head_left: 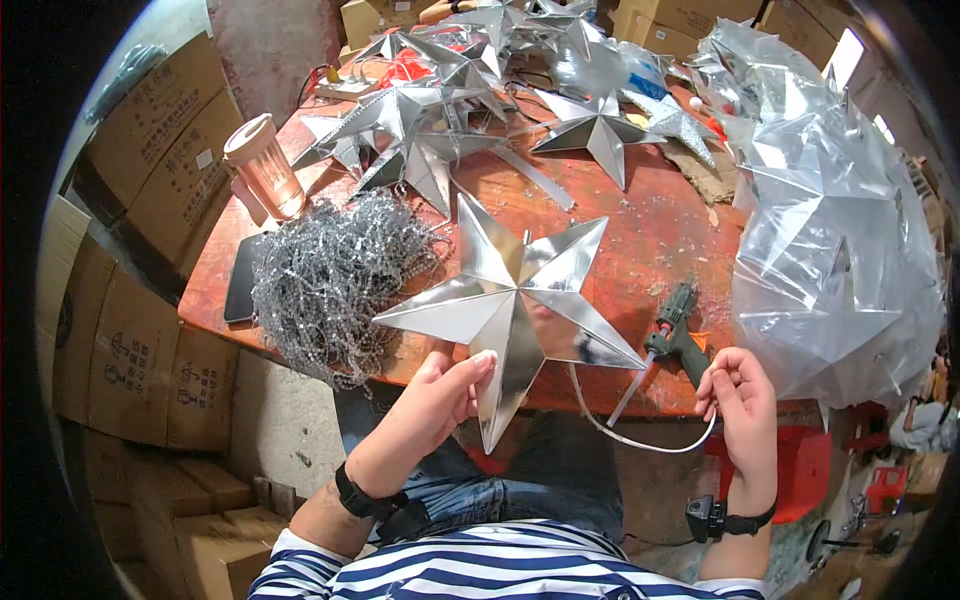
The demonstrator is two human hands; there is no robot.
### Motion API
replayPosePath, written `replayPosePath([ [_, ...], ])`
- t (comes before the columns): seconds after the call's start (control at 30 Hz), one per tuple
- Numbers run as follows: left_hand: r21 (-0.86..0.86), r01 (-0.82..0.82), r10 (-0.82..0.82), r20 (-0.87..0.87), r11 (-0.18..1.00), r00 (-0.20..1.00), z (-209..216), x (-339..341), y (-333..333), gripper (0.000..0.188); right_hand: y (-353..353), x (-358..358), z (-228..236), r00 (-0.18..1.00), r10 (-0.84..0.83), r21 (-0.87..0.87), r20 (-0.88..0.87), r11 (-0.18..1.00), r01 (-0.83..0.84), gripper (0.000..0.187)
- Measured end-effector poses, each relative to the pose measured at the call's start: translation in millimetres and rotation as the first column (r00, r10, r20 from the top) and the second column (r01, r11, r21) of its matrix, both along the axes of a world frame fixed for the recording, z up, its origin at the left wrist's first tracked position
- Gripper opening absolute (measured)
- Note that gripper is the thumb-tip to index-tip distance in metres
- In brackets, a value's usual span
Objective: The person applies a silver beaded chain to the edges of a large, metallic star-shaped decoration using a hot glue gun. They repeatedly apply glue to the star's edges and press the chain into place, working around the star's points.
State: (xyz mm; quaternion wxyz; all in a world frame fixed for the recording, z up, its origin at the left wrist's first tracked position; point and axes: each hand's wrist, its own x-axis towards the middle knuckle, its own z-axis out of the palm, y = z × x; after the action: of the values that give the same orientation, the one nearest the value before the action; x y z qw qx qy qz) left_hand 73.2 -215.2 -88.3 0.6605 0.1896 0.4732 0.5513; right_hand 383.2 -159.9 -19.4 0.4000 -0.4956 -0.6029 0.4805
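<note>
A shiny silver five-pointed star (518,290) is tilted up at the table's front edge. My left hand (440,400) pinches it by a lower point, thumb on the front face. My right hand (738,405) is closed on a thin white cord (660,448), which loops down and runs up behind the star, where its end is hidden. Just beyond my right fingers lies a dark green glue gun (682,335) on the red table (640,230). A translucent stick (628,398) sits between the gun and the cord.
A heap of silver tinsel (340,280) lies left of the star, near a copper-coloured tumbler (266,168) and a dark flat device (242,280). More silver stars (405,125) pile up at the back. Plastic-wrapped stars (820,270) fill the right side. Cardboard boxes (140,340) stand at left.
</note>
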Motion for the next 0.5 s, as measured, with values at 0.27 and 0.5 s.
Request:
replayPosePath([
  [0.27, 0.076, 0.077, -0.09, 0.186, 0.994, 0.978, 1, 24, 0, 0.03, -3, 1, 6, 0.984, 0.061, -0.107, -0.168, 0.991, -0.079, 0.01],
  [0.5, 0.129, 0.084, -0.1, 0.121, 0.988, 0.988, 2, 1, -5, 0.029, -4, 38, 9, 0.939, 0.253, -0.281, 0.235, 0.942, -0.184, 0.013],
])
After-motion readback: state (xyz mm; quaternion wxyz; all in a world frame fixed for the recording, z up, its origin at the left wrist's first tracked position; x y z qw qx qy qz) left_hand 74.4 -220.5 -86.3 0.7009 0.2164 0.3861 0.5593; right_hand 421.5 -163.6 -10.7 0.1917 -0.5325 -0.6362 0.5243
